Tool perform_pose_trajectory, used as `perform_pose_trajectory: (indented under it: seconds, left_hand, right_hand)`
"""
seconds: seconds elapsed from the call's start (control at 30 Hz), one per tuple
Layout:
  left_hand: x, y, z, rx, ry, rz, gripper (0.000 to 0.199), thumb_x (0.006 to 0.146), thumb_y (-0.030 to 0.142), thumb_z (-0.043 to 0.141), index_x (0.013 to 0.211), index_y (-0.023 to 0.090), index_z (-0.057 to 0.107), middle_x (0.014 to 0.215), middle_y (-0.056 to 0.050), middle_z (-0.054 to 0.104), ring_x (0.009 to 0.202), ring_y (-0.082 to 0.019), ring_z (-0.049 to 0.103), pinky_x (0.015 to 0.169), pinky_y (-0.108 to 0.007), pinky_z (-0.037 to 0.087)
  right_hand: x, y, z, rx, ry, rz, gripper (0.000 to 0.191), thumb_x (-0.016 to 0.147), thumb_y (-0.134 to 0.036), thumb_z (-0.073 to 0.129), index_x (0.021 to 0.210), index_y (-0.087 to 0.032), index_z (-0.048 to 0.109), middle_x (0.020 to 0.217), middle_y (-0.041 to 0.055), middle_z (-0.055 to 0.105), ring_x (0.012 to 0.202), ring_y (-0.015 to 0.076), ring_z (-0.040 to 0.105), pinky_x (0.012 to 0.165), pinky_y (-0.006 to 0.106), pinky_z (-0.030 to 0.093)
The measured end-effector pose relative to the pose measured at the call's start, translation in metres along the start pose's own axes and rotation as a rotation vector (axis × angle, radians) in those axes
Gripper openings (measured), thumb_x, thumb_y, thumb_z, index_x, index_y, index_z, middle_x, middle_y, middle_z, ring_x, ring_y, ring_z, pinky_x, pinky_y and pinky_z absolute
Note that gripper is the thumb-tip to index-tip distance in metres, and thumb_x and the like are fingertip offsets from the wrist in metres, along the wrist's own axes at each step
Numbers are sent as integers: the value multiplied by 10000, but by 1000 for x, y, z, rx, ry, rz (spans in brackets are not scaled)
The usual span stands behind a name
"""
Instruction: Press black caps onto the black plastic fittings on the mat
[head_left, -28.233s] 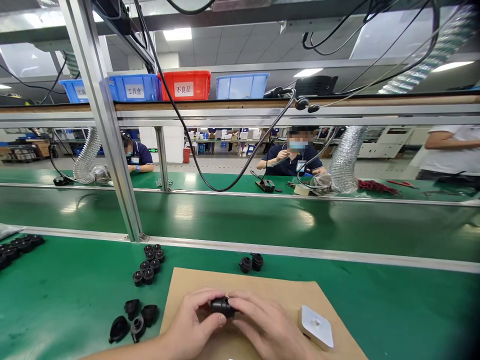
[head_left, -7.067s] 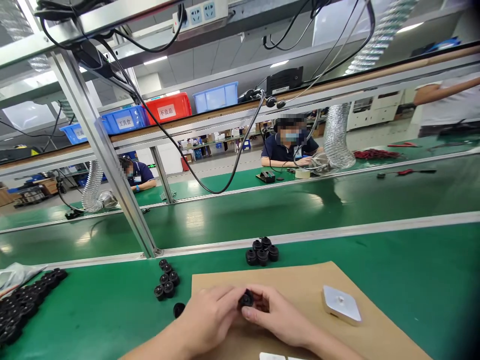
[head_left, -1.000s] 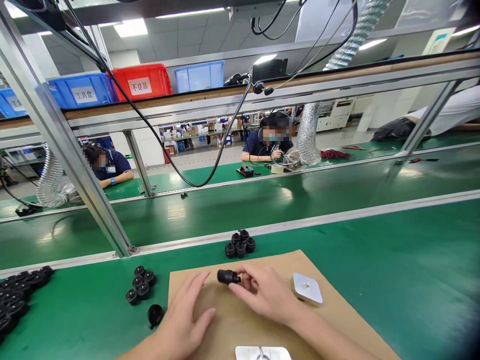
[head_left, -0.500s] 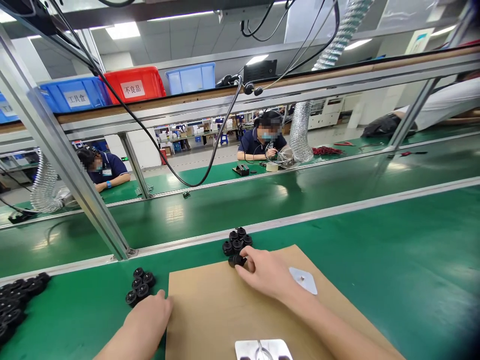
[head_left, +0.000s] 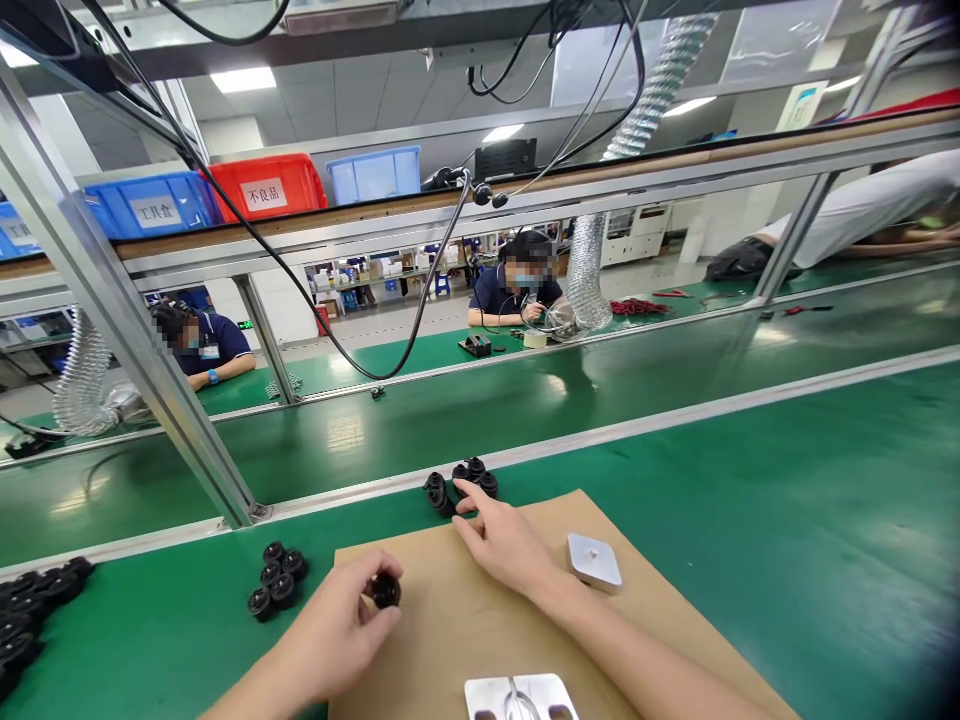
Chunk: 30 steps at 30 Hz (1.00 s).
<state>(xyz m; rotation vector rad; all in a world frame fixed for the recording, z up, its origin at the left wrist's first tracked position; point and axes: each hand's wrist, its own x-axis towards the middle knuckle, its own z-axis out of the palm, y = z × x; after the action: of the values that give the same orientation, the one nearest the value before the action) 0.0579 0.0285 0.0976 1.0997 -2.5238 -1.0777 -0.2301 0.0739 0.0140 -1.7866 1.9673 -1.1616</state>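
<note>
My left hand (head_left: 346,622) is closed round a small black round part (head_left: 386,590), its hollow face showing, over the left side of a brown cardboard sheet (head_left: 442,620). My right hand (head_left: 499,540) reaches to the sheet's far edge, thumb and index finger apart. Its fingertips are beside a small cluster of similar black parts (head_left: 436,494) and partly cover them. Another group of black parts (head_left: 279,578) stands on the green bench left of the sheet. A square metal block with a small pin (head_left: 594,562) sits to the right of my right wrist.
A slotted metal plate (head_left: 517,698) lies at the sheet's near edge. More black parts (head_left: 22,620) are piled at far left. A metal post (head_left: 172,350) rises at left, and a black cable (head_left: 330,335) hangs ahead. Two co-workers sit across the bench.
My left hand has moved right from the left group and now holds a black part over the sheet. My right hand has let go of a black part by the far cluster.
</note>
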Motion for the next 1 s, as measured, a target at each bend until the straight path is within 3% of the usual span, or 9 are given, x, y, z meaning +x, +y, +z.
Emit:
perform_pose_trajectory:
  seconds: [0.1, 0.17, 0.3, 0.43, 0.53, 0.67, 0.83, 1.0]
  left_hand:
    - [16, -18, 29, -400, 7, 15, 381, 927, 330, 672, 1292, 238, 614, 1300, -94, 665, 1051, -242, 663, 884, -342, 526]
    - [21, -25, 44, -593, 9, -1, 502, 905, 404, 751, 1342, 223, 583, 1339, -125, 645, 1109, -258, 658, 931, -366, 530]
    - [19, -23, 65, -864, -41, 25, 664, 894, 523, 840, 1405, 229, 534, 1229, -130, 674, 998, -233, 671, 864, -360, 535]
    - [14, -21, 76, -1012, -110, 88, 774, 938, 525, 827, 1545, 273, 418, 1211, -124, 696, 1033, -239, 703, 980, -416, 531]
    - [15, -26, 79, -975, -85, 92, 800, 932, 537, 832, 1557, 271, 410, 1354, -169, 665, 1172, -285, 688, 1090, -478, 504]
    - [19, -36, 70, -829, -25, 89, 730, 961, 543, 782, 1546, 255, 453, 1372, -176, 675, 1198, -305, 689, 1095, -490, 525]
    - [28, -42, 41, -270, 228, 182, 389, 1054, 417, 602, 1415, 275, 635, 1352, -114, 693, 1231, -287, 655, 1051, -442, 533]
    - [74, -34, 26, -82, 349, 156, 445, 1006, 431, 603, 1395, 218, 631, 1401, -148, 637, 1198, -315, 627, 892, -415, 570]
  right_hand:
    - [-11, -9, -4, 53, -35, -75, 411, 1009, -295, 515, 1404, -214, 598, 1187, 78, 729, 655, 171, 648, 720, 352, 513]
    - [-19, -19, -8, 85, -111, -185, 327, 983, -294, 603, 1300, -246, 668, 1126, 51, 730, 683, 172, 636, 700, 332, 502]
    - [-31, -42, -8, 136, -242, -417, 487, 889, -225, 780, 1356, -293, 660, 1144, 39, 738, 945, 230, 686, 787, 316, 494]
    - [-35, -52, 4, 140, -264, -459, 507, 851, -177, 791, 1326, -300, 664, 1153, 6, 738, 976, 213, 691, 776, 294, 474]
    - [-34, -50, 11, 141, -257, -481, 380, 855, -137, 757, 1199, -289, 701, 1142, -4, 731, 969, 200, 687, 782, 285, 465]
    - [-32, -47, 6, 143, -287, -402, 312, 918, -197, 746, 1212, -291, 701, 1122, 2, 744, 967, 216, 687, 794, 300, 467]
    - [-33, -44, -3, 137, -322, -214, 271, 1002, -318, 673, 1268, -298, 725, 1079, 12, 780, 954, 252, 708, 824, 338, 474]
    - [-31, -36, -3, 235, -324, -111, 209, 1070, -343, 551, 1131, -278, 740, 894, -20, 756, 778, 198, 663, 691, 300, 434]
